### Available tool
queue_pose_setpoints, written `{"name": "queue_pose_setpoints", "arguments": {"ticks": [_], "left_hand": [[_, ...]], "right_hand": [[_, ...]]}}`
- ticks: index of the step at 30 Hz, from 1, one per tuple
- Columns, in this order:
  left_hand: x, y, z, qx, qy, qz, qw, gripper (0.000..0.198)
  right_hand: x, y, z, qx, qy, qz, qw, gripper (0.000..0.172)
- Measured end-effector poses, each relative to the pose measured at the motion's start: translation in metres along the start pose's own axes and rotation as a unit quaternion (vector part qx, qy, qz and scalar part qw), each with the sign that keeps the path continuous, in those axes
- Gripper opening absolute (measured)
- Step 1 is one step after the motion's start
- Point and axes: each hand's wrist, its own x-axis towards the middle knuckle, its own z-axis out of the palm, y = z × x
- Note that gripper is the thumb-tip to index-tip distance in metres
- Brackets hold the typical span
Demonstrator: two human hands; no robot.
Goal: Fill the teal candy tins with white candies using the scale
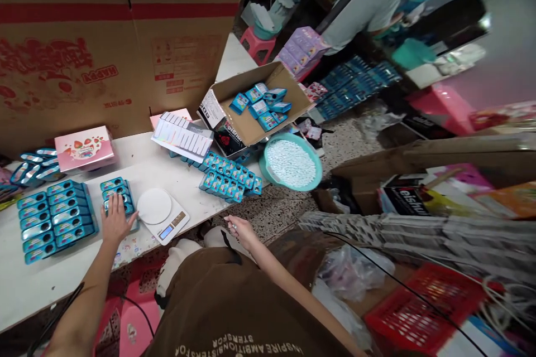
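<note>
My left hand (116,221) lies with its fingers stretched out over a short column of small blue packs (114,184). Left of it stand more blue packs (70,213) in two columns. Just right of that hand, a white kitchen scale (154,206) has a bare round plate and a lit display. My right hand (241,231) is closed in a pinch in front of the table edge; tiny whitish bits show at its fingers, too small to name. Beyond it are rows of blue packs (228,178) and a turquoise bowl (318,175) full of small white pellets.
An open cardboard box (268,75) holding several blue packs sits at the table's far right. A pink strawberry box (85,149) and label sheets (182,136) lie before a large carton (104,67). A red crate (427,301) is at lower right; a person (360,8) is behind.
</note>
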Motion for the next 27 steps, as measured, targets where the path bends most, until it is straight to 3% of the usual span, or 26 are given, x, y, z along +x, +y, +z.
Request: {"name": "queue_pose_setpoints", "arguments": {"ticks": [4,6,10,13,15,19,23,27], "left_hand": [[0.003,0.031,0.012,-0.028,0.038,0.010,0.999,0.073],[0.008,0.065,0.026,-0.061,0.034,0.039,0.997,0.069],[0.030,0.155,0.059,-0.142,-0.014,0.087,0.986,0.056],[0.055,0.211,0.081,-0.173,-0.033,0.076,0.981,0.047],[0.071,0.236,0.093,-0.178,-0.034,0.047,0.982,0.045],[0.091,0.256,0.111,-0.172,-0.060,0.014,0.983,0.046],[0.093,0.257,0.116,-0.187,-0.121,-0.017,0.975,0.043],[0.087,0.257,0.114,-0.191,-0.136,-0.076,0.969,0.042]], "right_hand": [[0.002,0.004,-0.012,0.010,0.006,-0.003,1.000,0.037],[0.002,0.003,-0.020,0.019,0.003,-0.003,1.000,0.037],[0.006,-0.009,-0.037,0.020,-0.009,-0.001,1.000,0.036],[0.012,-0.020,-0.053,0.013,-0.026,-0.017,0.999,0.036],[0.018,-0.026,-0.066,0.013,-0.032,-0.023,0.999,0.036],[0.031,-0.034,-0.096,0.023,-0.029,-0.010,0.999,0.035],[0.046,-0.045,-0.123,0.031,-0.021,-0.009,0.999,0.035],[0.061,-0.056,-0.140,0.026,-0.022,0.000,0.999,0.036]]}}
